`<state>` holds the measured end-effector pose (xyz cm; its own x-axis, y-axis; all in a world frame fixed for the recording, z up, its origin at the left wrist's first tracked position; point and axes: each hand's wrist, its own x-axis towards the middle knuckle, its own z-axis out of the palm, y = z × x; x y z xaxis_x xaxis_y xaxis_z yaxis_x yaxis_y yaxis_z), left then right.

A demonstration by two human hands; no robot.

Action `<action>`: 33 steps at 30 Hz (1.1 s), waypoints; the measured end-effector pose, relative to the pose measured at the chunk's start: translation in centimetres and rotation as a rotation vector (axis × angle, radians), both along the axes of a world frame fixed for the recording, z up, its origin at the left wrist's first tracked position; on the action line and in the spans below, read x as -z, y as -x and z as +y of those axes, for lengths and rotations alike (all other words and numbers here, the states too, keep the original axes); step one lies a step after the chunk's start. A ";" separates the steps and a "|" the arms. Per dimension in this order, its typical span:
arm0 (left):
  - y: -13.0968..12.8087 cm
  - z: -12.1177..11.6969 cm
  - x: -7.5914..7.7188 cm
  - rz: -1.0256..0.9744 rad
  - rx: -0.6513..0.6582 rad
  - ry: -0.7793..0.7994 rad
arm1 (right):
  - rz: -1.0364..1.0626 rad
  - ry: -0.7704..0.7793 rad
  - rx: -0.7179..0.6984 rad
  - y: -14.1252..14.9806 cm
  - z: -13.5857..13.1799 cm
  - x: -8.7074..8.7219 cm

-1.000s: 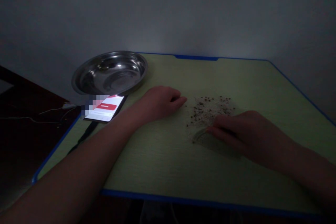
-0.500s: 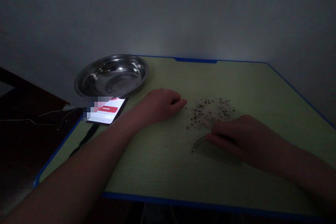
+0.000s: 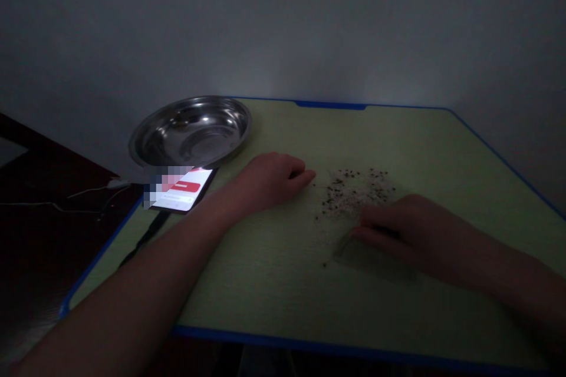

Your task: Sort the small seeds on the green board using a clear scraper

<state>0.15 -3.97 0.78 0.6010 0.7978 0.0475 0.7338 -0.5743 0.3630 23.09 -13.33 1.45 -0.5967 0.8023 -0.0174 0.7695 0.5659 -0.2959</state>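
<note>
A loose patch of pale grains mixed with dark bits (image 3: pixel 349 191) lies spread on the pale green table (image 3: pixel 274 271). Left of it my left hand (image 3: pixel 283 177) rests on the tabletop, fingers curled, thumb close to the index finger and nothing visible between them. My right hand (image 3: pixel 402 224) is at the near right edge of the patch, fingers and thumb pinched. A see-through, film-like piece, seemingly a clear plastic bag (image 3: pixel 371 262), hangs from that pinch; most of it is dim and partly hidden under the hand. One dark bit (image 3: pixel 324 265) sits apart, nearer me.
A shiny metal basin (image 3: pixel 194 132) stands at the back left. In front of it lies a phone (image 3: pixel 186 191) with a lit screen and a dark strap (image 3: pixel 148 238). Blue edging (image 3: pixel 283 339) borders the table; a grey wall (image 3: pixel 309 29) rises behind. White cables (image 3: pixel 88 191) run at the left.
My right hand has moved slightly to the right with the clear plastic bag, and the lone dark bit lies slightly nearer me. My left hand stays in place.
</note>
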 end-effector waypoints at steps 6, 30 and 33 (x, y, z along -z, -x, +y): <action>-0.2 -0.1 -0.3 0.009 -0.004 0.017 | 0.031 -0.031 0.005 0.2 0.4 -0.2; -0.2 -0.2 -0.5 0.015 -0.010 0.019 | 0.088 0.010 -0.038 0.3 -0.5 -0.7; -0.1 -0.2 -0.4 0.013 -0.003 0.016 | 0.108 -0.059 0.010 0.0 0.0 -0.6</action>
<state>0.29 -4.12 1.16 0.5991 0.8002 0.0264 0.7403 -0.5662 0.3625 23.08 -13.32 2.06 -0.5846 0.8059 0.0942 0.7407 0.5774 -0.3435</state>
